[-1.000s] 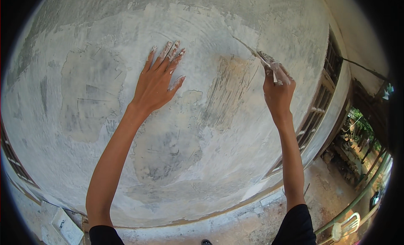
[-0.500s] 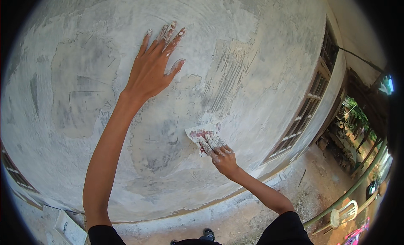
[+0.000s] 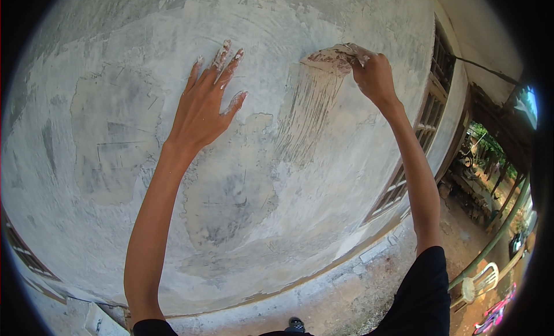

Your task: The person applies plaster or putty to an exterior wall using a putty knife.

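My left hand (image 3: 202, 111) lies against the mottled grey plastered wall (image 3: 115, 134), fingers spread and caked with white paste at the tips. In my right hand (image 3: 372, 76) is a flat, paste-smeared scraper (image 3: 323, 60), held against the top of a beige patch (image 3: 306, 111) streaked with vertical lines, right of my left hand. My right fingertips are partly hidden behind the hand and tool. Two other rough-edged patches show on the wall, one left of my left hand and one lower in the middle.
Barred windows (image 3: 430, 114) sit to the right and far left. Beyond the right one are a covered yard with clutter, a curved green rail (image 3: 502, 232), a white plastic chair (image 3: 482, 281) and a pink object (image 3: 496, 307). A pale slab (image 3: 101, 318) lies at bottom left, my shoe below.
Since half a second ago my right hand has moved up with the scraper, from the lower middle to the top of the streaked patch. My left hand remains spread on the wall.
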A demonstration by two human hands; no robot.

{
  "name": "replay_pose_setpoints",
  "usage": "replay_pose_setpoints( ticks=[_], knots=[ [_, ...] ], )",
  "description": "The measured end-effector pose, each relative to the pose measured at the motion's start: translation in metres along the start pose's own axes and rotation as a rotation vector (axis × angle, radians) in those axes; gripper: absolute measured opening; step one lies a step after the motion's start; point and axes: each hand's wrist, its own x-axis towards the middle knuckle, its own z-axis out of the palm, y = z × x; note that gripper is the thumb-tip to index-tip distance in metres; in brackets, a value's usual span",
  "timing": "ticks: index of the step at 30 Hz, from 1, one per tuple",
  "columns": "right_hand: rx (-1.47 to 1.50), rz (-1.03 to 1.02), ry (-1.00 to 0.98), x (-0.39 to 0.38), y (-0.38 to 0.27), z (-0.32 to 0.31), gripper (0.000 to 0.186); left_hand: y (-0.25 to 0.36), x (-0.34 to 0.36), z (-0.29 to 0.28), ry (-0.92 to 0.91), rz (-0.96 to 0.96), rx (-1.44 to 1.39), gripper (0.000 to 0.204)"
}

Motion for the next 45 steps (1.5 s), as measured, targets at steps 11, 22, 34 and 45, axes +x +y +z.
replay_pose_setpoints(
  ticks=[11,22,34,45],
  knots=[
    [-0.036,-0.018,0.089,-0.096,-0.039,0.053,0.018,0.001,-0.001,0.004,-0.023,-0.021,0.008,0.061],
    [0.206,-0.122,-0.435,-0.248,-0.114,0.03,0.029,0.005,0.001,0.006,-0.01,0.002,0.033,0.061],
    [-0.061,0.085,0.143,-0.008,0.02,-0.005,0.028,0.01,0.003,0.006,0.002,-0.002,0.031,0.061],
    [0.015,0.042,-0.071,-0.212,-0.054,0.083,0.021,0.007,0.002,0.013,0.037,-0.01,0.054,0.061]
  ],
)
